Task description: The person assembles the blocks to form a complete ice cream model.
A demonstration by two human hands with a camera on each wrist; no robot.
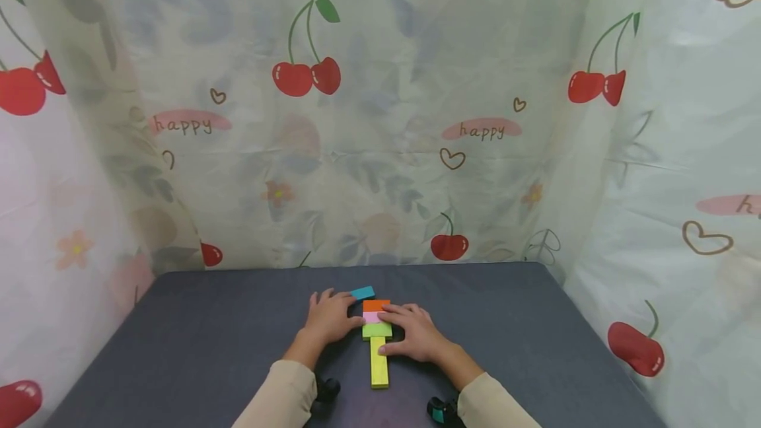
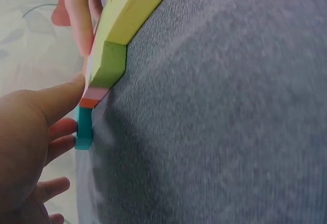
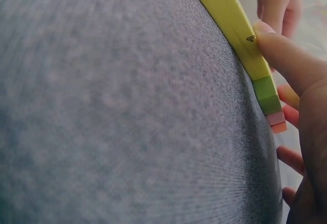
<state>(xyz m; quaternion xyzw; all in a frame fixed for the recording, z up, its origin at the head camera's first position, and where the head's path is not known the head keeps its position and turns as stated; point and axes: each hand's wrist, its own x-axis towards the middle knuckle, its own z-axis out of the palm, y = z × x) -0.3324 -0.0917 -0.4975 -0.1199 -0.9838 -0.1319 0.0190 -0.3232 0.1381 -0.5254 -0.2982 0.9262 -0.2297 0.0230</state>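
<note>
A yellow block (image 1: 378,363) lies lengthwise on the table, its far end meeting a green block (image 1: 377,330) set crosswise. Beyond that come a pink block (image 1: 371,317) and an orange block (image 1: 372,305), side by side. A blue block (image 1: 363,293) lies tilted at the far left end. My left hand (image 1: 329,318) has its fingertips at the blue block and its thumb tip by the pink block's left side. My right hand (image 1: 416,333) reaches over the right ends of the orange and pink blocks, its thumb touching the yellow block's right side.
All the blocks lie on a dark grey cloth-covered table (image 1: 238,335). A light curtain (image 1: 368,183) printed with cherries hangs behind the table and along both sides. Dark straps with devices (image 1: 442,409) sit at the wrists.
</note>
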